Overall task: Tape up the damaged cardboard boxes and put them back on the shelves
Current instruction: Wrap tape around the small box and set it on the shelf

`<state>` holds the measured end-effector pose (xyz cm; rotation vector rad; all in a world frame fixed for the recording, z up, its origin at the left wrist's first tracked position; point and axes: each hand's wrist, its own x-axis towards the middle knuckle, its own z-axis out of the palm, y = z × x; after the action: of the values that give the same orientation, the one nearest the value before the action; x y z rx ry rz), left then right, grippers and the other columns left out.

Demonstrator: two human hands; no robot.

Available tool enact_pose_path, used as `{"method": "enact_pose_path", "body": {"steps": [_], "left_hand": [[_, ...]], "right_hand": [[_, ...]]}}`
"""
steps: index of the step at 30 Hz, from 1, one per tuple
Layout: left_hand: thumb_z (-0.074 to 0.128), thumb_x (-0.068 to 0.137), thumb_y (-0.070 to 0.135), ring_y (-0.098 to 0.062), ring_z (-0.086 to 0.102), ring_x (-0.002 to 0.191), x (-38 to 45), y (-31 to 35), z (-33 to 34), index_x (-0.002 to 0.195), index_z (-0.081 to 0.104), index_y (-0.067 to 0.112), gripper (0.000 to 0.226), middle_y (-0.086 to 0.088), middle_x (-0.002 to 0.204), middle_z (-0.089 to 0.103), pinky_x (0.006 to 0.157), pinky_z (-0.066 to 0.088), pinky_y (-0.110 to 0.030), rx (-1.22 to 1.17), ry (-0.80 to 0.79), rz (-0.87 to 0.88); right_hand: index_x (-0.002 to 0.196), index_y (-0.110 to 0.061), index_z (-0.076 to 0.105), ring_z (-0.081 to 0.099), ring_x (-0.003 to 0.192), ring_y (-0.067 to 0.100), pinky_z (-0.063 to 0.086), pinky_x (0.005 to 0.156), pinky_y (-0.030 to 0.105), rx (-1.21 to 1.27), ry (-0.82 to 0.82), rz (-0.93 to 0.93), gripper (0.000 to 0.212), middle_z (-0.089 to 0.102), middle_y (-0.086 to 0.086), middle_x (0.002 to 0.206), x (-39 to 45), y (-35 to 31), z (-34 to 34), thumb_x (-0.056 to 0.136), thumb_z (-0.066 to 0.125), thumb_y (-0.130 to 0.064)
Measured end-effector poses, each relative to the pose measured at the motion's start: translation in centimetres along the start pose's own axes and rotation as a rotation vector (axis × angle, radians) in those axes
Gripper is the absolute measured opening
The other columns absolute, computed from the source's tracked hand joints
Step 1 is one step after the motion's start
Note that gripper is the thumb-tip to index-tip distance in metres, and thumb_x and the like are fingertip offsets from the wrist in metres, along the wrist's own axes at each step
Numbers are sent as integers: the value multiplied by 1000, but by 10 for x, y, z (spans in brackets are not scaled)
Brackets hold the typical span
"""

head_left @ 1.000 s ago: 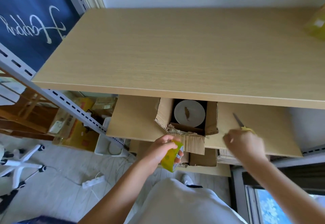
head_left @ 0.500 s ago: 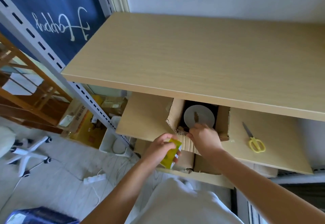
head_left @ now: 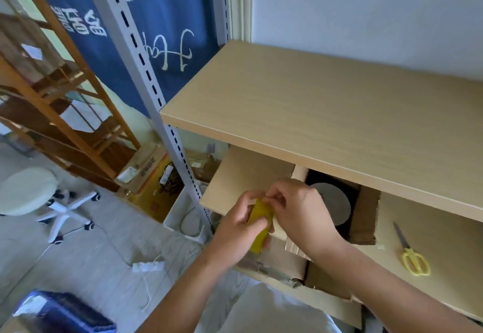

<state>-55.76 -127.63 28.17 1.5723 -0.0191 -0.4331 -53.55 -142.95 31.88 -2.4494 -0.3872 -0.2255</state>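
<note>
- The right hand (head_left: 298,212) has left the open box and come across to the yellow tape roll (head_left: 260,224), just left of centre in the lower half of the frame; half a second ago it was reaching into the box.
- The left hand (head_left: 239,231) still grips the roll, fingers curled round its flat yellow side.
- The right hand's fingertips pinch at the top edge of the roll, touching the left hand's fingers.
- The view has swung left and closer, so more of the blue cloth banner (head_left: 156,27) with white script fills the upper left.
- The damaged cardboard box (head_left: 364,219) sits on the lower shelf (head_left: 248,176) at centre right, its flaps up, the corrugated edge ragged, a round pale grey disc (head_left: 333,207) inside against a dark interior.
- The yellow-handled scissors (head_left: 411,254) lie flat on the same shelf at lower right, well apart from the hands, unmoved.
- The upper shelf (head_left: 326,113) is a smooth pale wood-grain board on a perforated grey metal upright (head_left: 146,71).
</note>
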Motion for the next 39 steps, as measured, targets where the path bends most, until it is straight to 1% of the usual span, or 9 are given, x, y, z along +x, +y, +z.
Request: {"method": "enact_pose_path", "body": {"steps": [4,14,17,20,25,28,33,36,39], "left_hand": [[62,97,31,-21,64,57,8,22,-8,150,26,40,65,-2,81,68,57,54,-31,-40,112,-27],[56,95,53,-20,68,63,26,78,-1,110,61,22,35,-2,70,69,64,54,-19,6,83,114],[58,91,53,-22,67,61,33,70,3,117,58,16,45,-7,89,69,64,54,-30,-32,111,200],[60,88,63,-22,70,67,37,62,2,118,57,25,48,-2,96,71,72,56,-33,8,138,241],[37,87,78,31,48,96,31,53,5,107,46,69,23,52,104,54,79,39,2,134,287,226],[28,96,63,19,55,91,32,25,8,112,51,54,29,34,98,62,77,43,-9,-47,538,241],[46,99,6,-34,63,99,52,-42,9,110,59,9,18,-14,102,66,89,52,-51,66,601,-121],[51,97,10,-31,64,106,63,-66,27,107,61,11,15,-14,113,66,96,50,-47,269,329,-318],[52,95,22,-18,63,107,72,-72,44,120,60,20,26,1,119,66,87,48,-30,442,178,-340]], "right_hand": [[72,-9,61,58,66,25,49,50,36,-202,114,-360,17,60,3,70,20,-30,-31,71,71,4],[88,-22,63,56,67,2,40,54,9,-125,-67,67,13,59,-12,72,98,-37,-88,84,72,-32],[148,-28,28,58,80,25,51,68,33,-305,-18,104,79,56,5,95,98,-37,-76,84,71,-45],[157,-21,5,45,113,35,47,90,44,-489,125,84,112,34,13,139,102,-34,-83,76,71,-61],[145,-12,40,46,119,33,45,94,43,-430,315,-9,61,39,11,142,87,-26,-95,93,64,-31],[106,-6,63,57,87,27,46,72,32,-124,594,-447,15,61,8,103,26,-21,-92,94,54,-8],[107,-16,67,64,70,26,51,56,32,-332,185,-259,17,66,2,82,-59,59,-29,92,61,-12],[133,-26,59,61,112,17,53,86,31,-374,-269,260,34,65,-6,125,-64,116,9,101,52,-34],[109,-29,68,66,90,16,53,72,31,-237,-345,399,23,71,-9,101,-69,142,29,101,49,-39]]}}
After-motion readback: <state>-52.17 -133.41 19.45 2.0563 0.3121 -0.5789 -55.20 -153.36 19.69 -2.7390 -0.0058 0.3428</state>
